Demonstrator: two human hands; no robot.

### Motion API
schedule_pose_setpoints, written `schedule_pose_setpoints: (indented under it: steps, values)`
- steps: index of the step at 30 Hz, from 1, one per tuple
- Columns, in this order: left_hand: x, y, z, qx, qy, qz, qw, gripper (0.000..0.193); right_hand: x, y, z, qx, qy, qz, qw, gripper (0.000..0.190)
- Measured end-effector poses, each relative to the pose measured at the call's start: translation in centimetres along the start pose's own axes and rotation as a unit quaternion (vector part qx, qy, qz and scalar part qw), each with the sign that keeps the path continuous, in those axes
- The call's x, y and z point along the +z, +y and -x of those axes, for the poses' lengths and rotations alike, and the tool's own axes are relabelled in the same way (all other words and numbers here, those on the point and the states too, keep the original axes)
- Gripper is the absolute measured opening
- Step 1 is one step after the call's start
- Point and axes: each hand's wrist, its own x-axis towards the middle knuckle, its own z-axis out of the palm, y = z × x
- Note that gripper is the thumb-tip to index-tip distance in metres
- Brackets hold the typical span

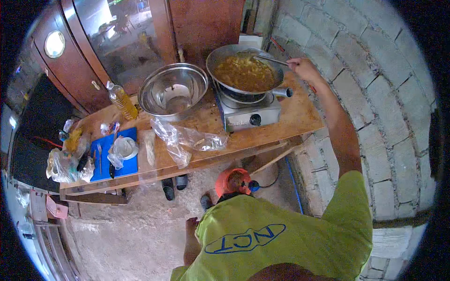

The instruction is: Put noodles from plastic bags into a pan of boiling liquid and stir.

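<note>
My right hand is closed on the handle of a long metal cooking utensil. The utensil's far end lies in a wok of chunky food in brown liquid. Beneath the wok stands a metal tabletop stove with a black knob. Low beside my body, my left hand is small and dark in the picture; whether it holds anything cannot be seen. A large steel bowl stands left of the wok, above crumpled clear plastic bags.
The wooden table bears an oil bottle and a blue cutting board with a fork, knife and white bowl. Plastic bags lie at its left end. A block wall stands right; an orange bucket and slippers are below.
</note>
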Motion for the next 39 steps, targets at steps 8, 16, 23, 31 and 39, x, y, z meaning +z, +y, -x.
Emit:
schedule_pose_setpoints:
  steps: [8, 16, 23, 31, 39]
  values:
    - [-1.8, 0.9, 1.6, -0.092, -0.083, 0.106, 0.987, 0.023, -4.0, -1.8, 7.3, -0.097, 0.013, 0.156, 0.983, 0.025]
    - [0.2, 6.3, 0.8, 0.104, -0.091, -0.372, 0.918, 0.030, -5.6, -0.6, 12.5, -0.098, 0.025, 0.139, 0.985, 0.026]
    - [2.3, 8.5, 1.3, -0.184, -0.023, -0.176, 0.967, 0.021, -7.8, -2.0, 17.5, 0.008, 0.105, -0.079, 0.991, 0.029]
    - [-1.1, 0.7, 2.4, 0.044, -0.084, -0.590, 0.802, 0.021, -2.8, 2.1, 18.6, 0.136, 0.149, -0.189, 0.961, 0.029]
    - [1.6, 1.9, 3.2, -0.123, -0.009, -0.302, 0.945, 0.024, 0.4, 3.1, 18.4, 0.138, 0.150, -0.277, 0.939, 0.030]
